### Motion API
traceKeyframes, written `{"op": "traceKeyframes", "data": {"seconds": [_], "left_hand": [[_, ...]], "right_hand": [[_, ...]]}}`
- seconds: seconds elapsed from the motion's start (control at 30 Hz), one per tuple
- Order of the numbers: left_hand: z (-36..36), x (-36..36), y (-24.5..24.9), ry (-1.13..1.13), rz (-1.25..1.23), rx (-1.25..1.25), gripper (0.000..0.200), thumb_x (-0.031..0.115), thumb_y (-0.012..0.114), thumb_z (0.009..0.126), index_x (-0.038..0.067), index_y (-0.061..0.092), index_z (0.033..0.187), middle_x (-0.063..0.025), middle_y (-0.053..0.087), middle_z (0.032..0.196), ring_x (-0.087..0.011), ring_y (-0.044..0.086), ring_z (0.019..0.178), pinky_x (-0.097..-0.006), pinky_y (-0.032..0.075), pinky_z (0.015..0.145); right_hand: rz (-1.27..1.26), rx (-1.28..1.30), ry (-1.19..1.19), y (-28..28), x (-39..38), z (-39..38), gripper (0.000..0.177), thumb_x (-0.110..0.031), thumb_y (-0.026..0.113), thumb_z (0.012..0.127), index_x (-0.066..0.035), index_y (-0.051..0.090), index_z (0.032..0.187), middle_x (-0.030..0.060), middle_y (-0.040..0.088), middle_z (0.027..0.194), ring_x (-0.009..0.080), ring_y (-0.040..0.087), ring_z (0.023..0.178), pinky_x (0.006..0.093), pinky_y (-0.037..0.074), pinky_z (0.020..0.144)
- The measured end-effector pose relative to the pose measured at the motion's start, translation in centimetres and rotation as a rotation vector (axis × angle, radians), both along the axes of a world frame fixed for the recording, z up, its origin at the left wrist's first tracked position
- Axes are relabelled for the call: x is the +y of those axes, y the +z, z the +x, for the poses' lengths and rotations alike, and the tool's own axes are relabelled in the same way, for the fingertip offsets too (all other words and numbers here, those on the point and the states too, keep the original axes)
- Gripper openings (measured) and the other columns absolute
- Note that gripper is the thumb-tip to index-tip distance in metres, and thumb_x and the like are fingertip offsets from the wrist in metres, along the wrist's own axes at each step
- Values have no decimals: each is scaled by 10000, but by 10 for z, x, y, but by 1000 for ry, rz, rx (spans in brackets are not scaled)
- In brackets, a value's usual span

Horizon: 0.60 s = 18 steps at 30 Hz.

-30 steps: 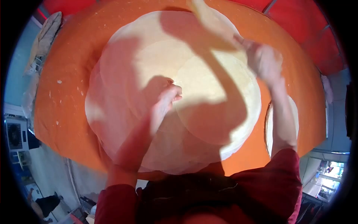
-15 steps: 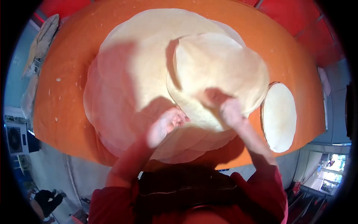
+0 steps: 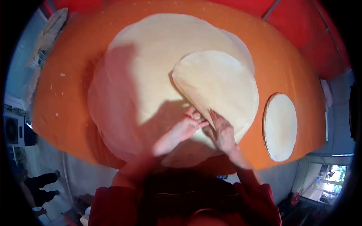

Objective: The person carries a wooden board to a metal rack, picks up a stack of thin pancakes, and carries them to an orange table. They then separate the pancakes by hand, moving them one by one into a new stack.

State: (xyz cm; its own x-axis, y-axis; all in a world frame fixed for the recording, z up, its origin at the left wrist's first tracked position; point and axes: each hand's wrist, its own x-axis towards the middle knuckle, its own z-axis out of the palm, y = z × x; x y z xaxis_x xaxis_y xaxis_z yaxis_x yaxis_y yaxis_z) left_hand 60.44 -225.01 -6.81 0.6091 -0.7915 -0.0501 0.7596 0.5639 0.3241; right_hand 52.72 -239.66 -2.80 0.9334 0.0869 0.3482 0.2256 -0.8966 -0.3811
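Wide, thin, pale flatbread sheets [image 3: 158, 56] lie overlapping on an orange cloth [image 3: 71, 124]. On top of them is a flatbread [image 3: 222, 83] folded over, its straight fold running slantwise down toward my hands. My left hand [image 3: 186, 126] is at the lower end of that fold, fingers curled at the edge with the fingertips partly hidden. Close beside it, my right hand [image 3: 223, 133] grips the same edge from the right, fingers on top and thumb out of sight. The two hands nearly touch.
A flat oval stack of folded flatbread [image 3: 279, 126] rests on the cloth at the right. Red surfaces [image 3: 298, 26] border the far side. At the lower left, a person in dark trousers [image 3: 41, 186] is on the grey floor. A bright window [image 3: 335, 179] shows at lower right.
The top flatbread has gone from loosely spread to a smaller folded shape with a straight edge. My right hand moved left and down, my left hand slightly right, bringing them together.
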Motion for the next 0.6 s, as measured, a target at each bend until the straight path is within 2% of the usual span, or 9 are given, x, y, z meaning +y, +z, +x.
{"op": "traceKeyframes", "data": {"seconds": [0.03, 0.1, 0.13, 0.2, 0.27, 0.3, 0.43, 0.53, 0.6], "left_hand": [[2, -1, 3, -7, 19, -52, 592, -88, 463, 615, 40, 335, 1179, -185, 403, 1202, -318, 419, 1089, -439, 303, 956], [6, 0, 6, -75, 16, 42, 510, -70, 472, 651, 37, 372, 1140, -218, 404, 1181, -357, 408, 1089, -452, 309, 952], [11, 0, 7, -53, 87, 54, 470, -47, 480, 672, 36, 382, 1125, -227, 406, 1171, -368, 406, 1087, -457, 308, 952], [13, -1, 6, -5, 234, 102, 393, 0, 497, 715, 35, 402, 1094, -247, 409, 1152, -390, 402, 1082, -467, 306, 951], [17, -2, 12, -7, 180, 152, 343, 65, 509, 747, 28, 412, 1074, -251, 421, 1132, -394, 398, 1082, -476, 306, 948], [20, -4, 17, -10, 152, 177, 324, 97, 515, 763, 24, 417, 1064, -253, 426, 1121, -397, 396, 1082, -480, 307, 947], [42, -19, 43, -95, 0, 468, 357, 291, 389, 858, 11, 380, 1079, -223, 389, 1149, -367, 391, 1073, -463, 334, 921], [48, -13, 43, -85, -186, 458, 397, 345, 375, 853, 37, 387, 1104, -200, 409, 1147, -369, 371, 1092, -489, 319, 916], [49, 7, 47, -56, -300, 404, 425, 380, 365, 850, 55, 392, 1121, -184, 422, 1145, -370, 357, 1105, -506, 310, 913]], "right_hand": [[-72, 69, 41, -7, -16, 5, 517, -24, 579, 670, -3, 430, 1164, 162, 556, 992, 287, 558, 854, 353, 477, 667], [248, 232, -21, 6, -60, 26, 437, 22, 547, 657, -5, 498, 1090, 167, 574, 913, 274, 575, 742, 323, 482, 604], [418, 244, -55, 7, -89, 40, 408, 45, 531, 649, -8, 530, 1053, 171, 580, 882, 271, 580, 691, 308, 482, 577], [380, 91, -101, 40, -120, 71, 326, 64, 507, 644, -12, 577, 952, 176, 582, 840, 276, 574, 621, 296, 472, 543], [-126, 70, -106, 173, -80, 72, 205, -53, 506, 725, 22, 574, 903, 136, 593, 802, 241, 583, 635, 281, 464, 529], [-409, 120, -103, 212, -49, 72, 254, -167, 511, 799, 54, 552, 919, 99, 604, 790, 203, 597, 676, 264, 464, 532], [-657, -153, 156, 216, 3, 53, 86, -10, 489, 665, -23, 552, 721, 100, 557, 683, 232, 554, 577, 305, 431, 450], [-642, -67, 576, 175, 41, 33, 163, -170, 484, 577, -24, 545, 615, 152, 527, 674, 228, 523, 599, 306, 373, 420], [-793, 51, 631, 138, 60, 26, 308, -182, 433, 654, 7, 490, 891, 152, 526, 773, 221, 521, 622, 312, 376, 432]]}}
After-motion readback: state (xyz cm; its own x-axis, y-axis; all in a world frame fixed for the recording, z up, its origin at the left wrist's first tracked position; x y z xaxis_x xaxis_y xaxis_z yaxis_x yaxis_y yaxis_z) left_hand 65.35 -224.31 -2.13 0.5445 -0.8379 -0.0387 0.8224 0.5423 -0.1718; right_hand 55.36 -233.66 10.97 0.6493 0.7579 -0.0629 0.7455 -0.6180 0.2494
